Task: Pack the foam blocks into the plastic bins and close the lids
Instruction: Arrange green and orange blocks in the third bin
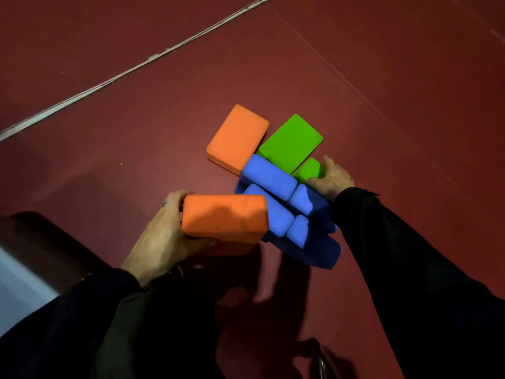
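A: Foam blocks, location?
B: All on the dark red floor [355, 77], none binned. Blue blocks [276, 206] stacked centre; far orange block [236, 139] and large green block [291, 142] flat beyond, touching the stack.
A: Hands?
B: Left hand [161, 236] grips the near orange block [224, 217] by its end, against the blue stack's left. Right hand [332, 179] clasps the small green block [308, 169] on the right, likely squeezing the cluster together for one lift.
A: Bins?
B: A pale container edge [19, 283] near left; cannot tell if it is one.

Bare floor [355, 77] beyond; dark bin [41, 242], perhaps, crowds left.
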Demonstrator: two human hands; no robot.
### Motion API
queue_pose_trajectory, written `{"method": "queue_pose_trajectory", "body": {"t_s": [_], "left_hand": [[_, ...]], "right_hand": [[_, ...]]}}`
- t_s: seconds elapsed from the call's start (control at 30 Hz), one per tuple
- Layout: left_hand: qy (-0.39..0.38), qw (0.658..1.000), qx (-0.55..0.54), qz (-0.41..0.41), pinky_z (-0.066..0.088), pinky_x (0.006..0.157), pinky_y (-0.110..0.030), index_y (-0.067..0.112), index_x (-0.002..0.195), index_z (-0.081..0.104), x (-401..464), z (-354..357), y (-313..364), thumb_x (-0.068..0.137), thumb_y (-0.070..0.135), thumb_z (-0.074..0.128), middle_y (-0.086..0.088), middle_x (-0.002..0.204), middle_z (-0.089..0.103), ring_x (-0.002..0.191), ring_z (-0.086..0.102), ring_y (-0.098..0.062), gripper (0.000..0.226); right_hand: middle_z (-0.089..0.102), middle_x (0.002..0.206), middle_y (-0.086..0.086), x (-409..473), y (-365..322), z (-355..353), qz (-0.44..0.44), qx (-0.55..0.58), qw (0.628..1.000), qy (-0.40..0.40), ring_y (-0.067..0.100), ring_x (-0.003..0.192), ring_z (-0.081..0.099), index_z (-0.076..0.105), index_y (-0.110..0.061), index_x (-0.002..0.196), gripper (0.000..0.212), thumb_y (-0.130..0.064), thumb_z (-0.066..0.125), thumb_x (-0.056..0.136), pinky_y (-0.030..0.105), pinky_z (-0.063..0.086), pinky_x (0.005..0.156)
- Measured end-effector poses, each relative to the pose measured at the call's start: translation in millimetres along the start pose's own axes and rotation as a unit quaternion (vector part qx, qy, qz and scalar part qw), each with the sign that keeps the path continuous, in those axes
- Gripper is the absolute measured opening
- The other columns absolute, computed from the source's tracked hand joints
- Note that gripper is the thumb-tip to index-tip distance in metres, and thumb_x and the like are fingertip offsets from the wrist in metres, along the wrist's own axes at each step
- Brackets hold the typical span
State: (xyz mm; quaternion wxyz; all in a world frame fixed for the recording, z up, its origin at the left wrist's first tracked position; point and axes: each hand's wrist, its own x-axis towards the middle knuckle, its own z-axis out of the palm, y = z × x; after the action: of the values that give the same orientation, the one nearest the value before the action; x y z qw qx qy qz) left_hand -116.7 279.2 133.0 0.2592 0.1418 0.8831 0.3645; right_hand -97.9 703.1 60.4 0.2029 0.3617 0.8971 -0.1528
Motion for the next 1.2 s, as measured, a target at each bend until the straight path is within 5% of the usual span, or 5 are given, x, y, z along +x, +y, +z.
{"method": "queue_pose_trajectory", "body": {"t_s": [0.27, 0.43, 0.63, 1.0, 1.2], "left_hand": [[0.017, 0.999, -0.022, -0.022, 0.052, 0.090, -0.046, 0.046, 0.134, 0.027, -3.8, -7.9, -5.5, 0.054, 0.051, 0.095, 0.006, 0.127, 0.053, 0.108, 0.059, -0.019, 0.105], [0.075, 0.997, -0.014, -0.012, 0.051, 0.095, -0.042, 0.039, 0.136, 0.026, -17.4, -30.6, -6.4, 0.059, 0.050, 0.094, 0.007, 0.130, 0.049, 0.116, 0.057, -0.019, 0.104], [0.212, 0.977, -0.032, 0.009, 0.044, 0.096, -0.034, 0.029, 0.147, 0.022, -66.9, -92.3, -3.1, 0.066, 0.041, 0.092, 0.002, 0.131, 0.045, 0.115, 0.050, -0.017, 0.108], [0.419, 0.905, 0.005, -0.078, 0.030, 0.104, -0.022, 0.026, 0.144, 0.039, -272.7, -201.0, -80.1, 0.067, 0.020, 0.087, 0.001, 0.133, 0.039, 0.109, 0.037, 0.000, 0.091], [0.466, 0.871, 0.046, -0.152, 0.028, 0.110, -0.027, 0.023, 0.146, 0.039, -386.8, -219.4, -145.3, 0.065, 0.016, 0.089, -0.010, 0.134, 0.040, 0.124, 0.044, -0.024, 0.095]], "right_hand": [[0.062, 0.119, 0.025, 4.9, 17.7, 4.3, -0.093, -0.039, 0.994, 0.042, 0.044, 0.106, 0.061, 0.054, -0.016, 0.135, 0.076, -0.064, 0.071, 0.078, 0.047, 0.052, 0.088], [0.060, 0.113, 0.023, -40.6, -0.4, -52.6, -0.175, -0.104, 0.953, 0.224, 0.048, 0.094, 0.064, 0.057, -0.016, 0.132, 0.081, -0.075, 0.054, 0.076, 0.051, 0.052, 0.079], [0.056, 0.124, 0.014, -112.2, -76.5, -132.6, -0.277, -0.026, 0.914, 0.295, 0.044, 0.106, 0.062, 0.053, -0.024, 0.135, 0.070, -0.066, 0.059, 0.079, 0.052, 0.051, 0.080], [0.055, 0.127, 0.005, -275.7, -304.4, -87.0, -0.546, 0.074, 0.814, 0.185, 0.032, 0.116, 0.059, 0.050, -0.028, 0.140, 0.074, -0.069, 0.056, 0.079, 0.045, 0.050, 0.090], [0.056, 0.128, 0.004, -383.5, -381.3, -24.5, -0.621, 0.070, 0.772, 0.112, 0.029, 0.116, 0.060, 0.051, -0.026, 0.141, 0.078, -0.071, 0.054, 0.078, 0.042, 0.051, 0.091]]}}
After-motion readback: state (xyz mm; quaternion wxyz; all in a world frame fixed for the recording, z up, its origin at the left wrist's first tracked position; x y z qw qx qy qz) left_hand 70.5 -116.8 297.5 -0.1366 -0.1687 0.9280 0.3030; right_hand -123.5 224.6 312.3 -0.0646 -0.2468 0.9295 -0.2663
